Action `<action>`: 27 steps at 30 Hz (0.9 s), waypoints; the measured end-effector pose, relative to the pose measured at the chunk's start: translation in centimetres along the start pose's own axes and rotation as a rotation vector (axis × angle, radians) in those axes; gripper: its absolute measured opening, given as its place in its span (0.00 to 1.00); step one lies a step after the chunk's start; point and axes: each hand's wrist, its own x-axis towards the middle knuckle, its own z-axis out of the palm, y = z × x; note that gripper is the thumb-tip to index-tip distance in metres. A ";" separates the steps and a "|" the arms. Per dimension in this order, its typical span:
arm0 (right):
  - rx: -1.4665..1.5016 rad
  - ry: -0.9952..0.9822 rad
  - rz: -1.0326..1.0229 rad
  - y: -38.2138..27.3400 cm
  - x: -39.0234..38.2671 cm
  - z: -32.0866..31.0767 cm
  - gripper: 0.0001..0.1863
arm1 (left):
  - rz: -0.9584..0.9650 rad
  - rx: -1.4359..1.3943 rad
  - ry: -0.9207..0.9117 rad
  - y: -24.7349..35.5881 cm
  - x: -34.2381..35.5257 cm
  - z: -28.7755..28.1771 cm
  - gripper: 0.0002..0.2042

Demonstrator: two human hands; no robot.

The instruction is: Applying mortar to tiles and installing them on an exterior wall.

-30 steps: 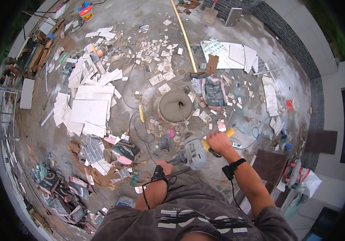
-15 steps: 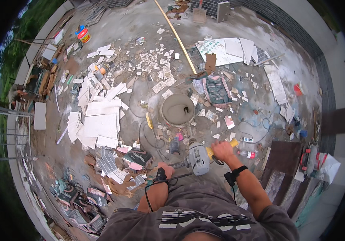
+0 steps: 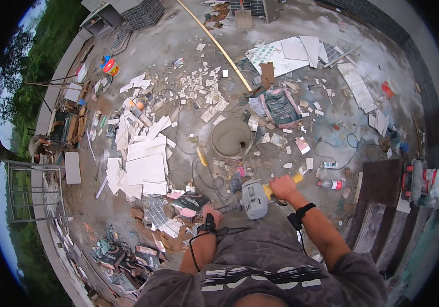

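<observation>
I hold a grey and yellow power drill (image 3: pixel 255 199) crosswise in front of my body. My right hand (image 3: pixel 284 188) is closed around its yellow rear handle. At the other side, my left hand (image 3: pixel 212 217) is closed on the dark rod (image 3: pixel 228 207) that sticks out of the drill; its tip is hidden by the hand. Just beyond the drill stands a round bucket (image 3: pixel 214 139) filled with wet grey mortar (image 3: pixel 228 133), with a dark hollow at its right side. A black cord runs by my left wrist.
Stacked white tiles (image 3: pixel 146 159) lie left, broken tile pieces (image 3: pixel 212 84) beyond the bucket. A cable and a yellow-handled tool (image 3: pixel 201 156) lie near the bucket. A plastic bottle (image 3: pixel 330 184) and dark boards (image 3: pixel 378 187) are right. Another person (image 3: pixel 38 147) bends at far left.
My view has turned a little to the left, so the surroundings have shifted rightward in the picture. Both hands keep the same hold on the drill, which stays in front of my body.
</observation>
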 end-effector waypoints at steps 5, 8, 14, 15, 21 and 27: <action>0.012 0.021 0.031 1.1 -0.6 3.4 0.12 | -0.136 0.092 -0.097 10.9 -2.6 -5.6 0.16; 0.063 0.072 0.059 1.2 -1.1 4.4 0.12 | -0.121 -0.005 -0.111 14.1 -3.2 -8.2 0.18; 0.085 0.089 -0.002 -1.3 1.0 3.8 0.12 | -0.067 -0.102 0.011 10.8 -1.8 -11.7 0.17; 0.086 0.116 -0.007 -1.6 1.4 3.2 0.11 | -0.096 -0.091 -0.025 9.4 -1.1 -11.9 0.16; 0.178 0.170 0.144 -1.6 1.9 6.2 0.09 | -0.212 0.328 -0.069 19.0 3.2 -16.3 0.20; 0.260 0.203 0.253 -3.0 3.0 6.9 0.08 | -0.168 0.218 -0.047 25.3 5.4 -19.2 0.19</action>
